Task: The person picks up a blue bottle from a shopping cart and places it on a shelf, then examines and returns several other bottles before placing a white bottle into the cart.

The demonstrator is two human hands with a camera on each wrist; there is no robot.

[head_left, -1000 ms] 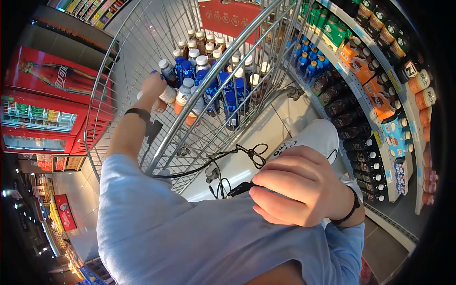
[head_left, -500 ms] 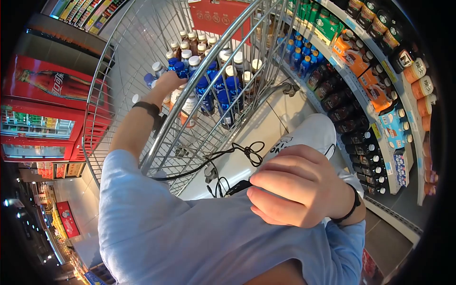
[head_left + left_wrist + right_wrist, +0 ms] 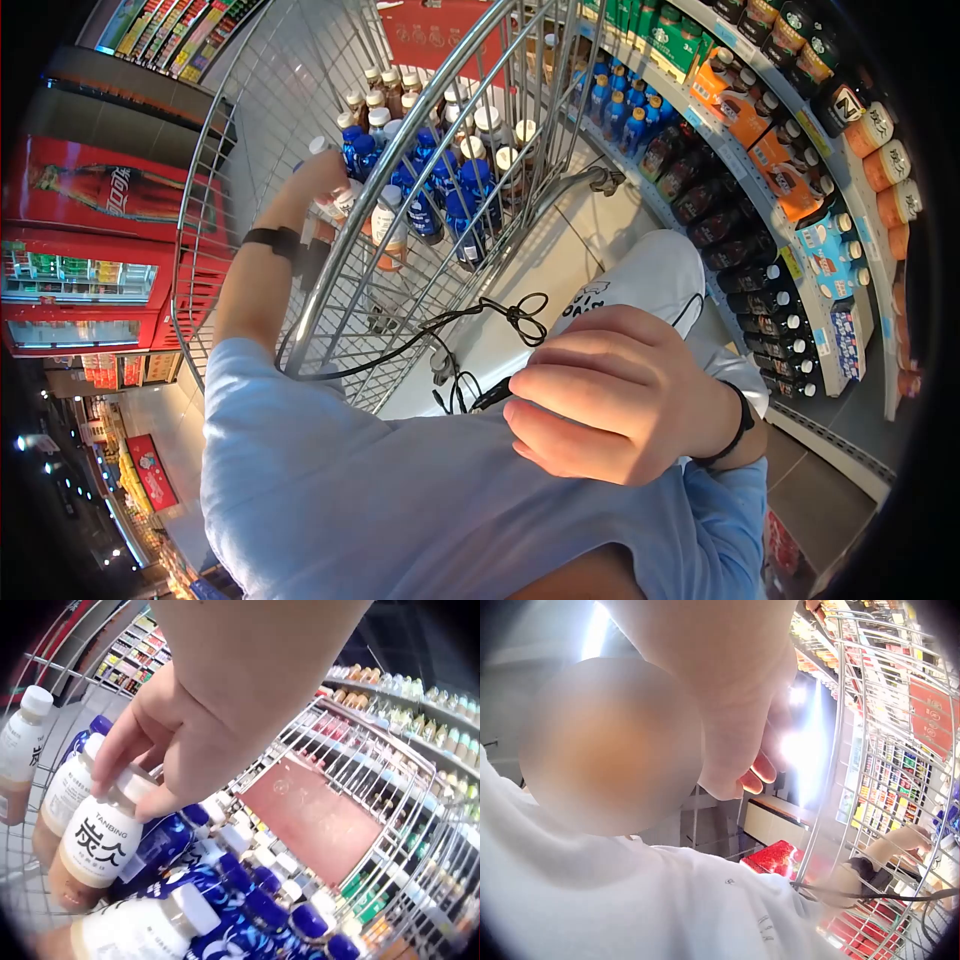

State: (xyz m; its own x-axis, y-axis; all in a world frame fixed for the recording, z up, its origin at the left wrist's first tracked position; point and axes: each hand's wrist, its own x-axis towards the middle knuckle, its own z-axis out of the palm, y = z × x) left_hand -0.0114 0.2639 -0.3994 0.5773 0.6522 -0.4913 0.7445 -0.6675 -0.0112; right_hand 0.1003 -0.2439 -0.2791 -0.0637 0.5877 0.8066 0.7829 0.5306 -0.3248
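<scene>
My left hand (image 3: 318, 182) reaches down into the wire shopping cart. In the left wrist view its thumb and fingers pinch a TANBING drink bottle (image 3: 94, 841) at the neck, just under the white cap. The bottle has a white label with black characters and a tan lower part. A matching bottle (image 3: 64, 791) stands close behind it, and another (image 3: 22, 746) is at the cart's side. Blue-capped bottles (image 3: 259, 904) crowd beside the hand. My right hand (image 3: 610, 395) hovers before my torso, fingers loosely curled, holding nothing.
The cart's metal rim (image 3: 400, 180) runs between my body and the bottles. A black cable (image 3: 430, 328) loops near its near side. Drink shelves (image 3: 790, 240) curve along the right. Red coolers (image 3: 90, 240) stand to the left.
My left hand moved right onto the white-capped bottle, took it by the neck and shifted it left, away from the neighbouring bottle. My right hand keeps its pose.
</scene>
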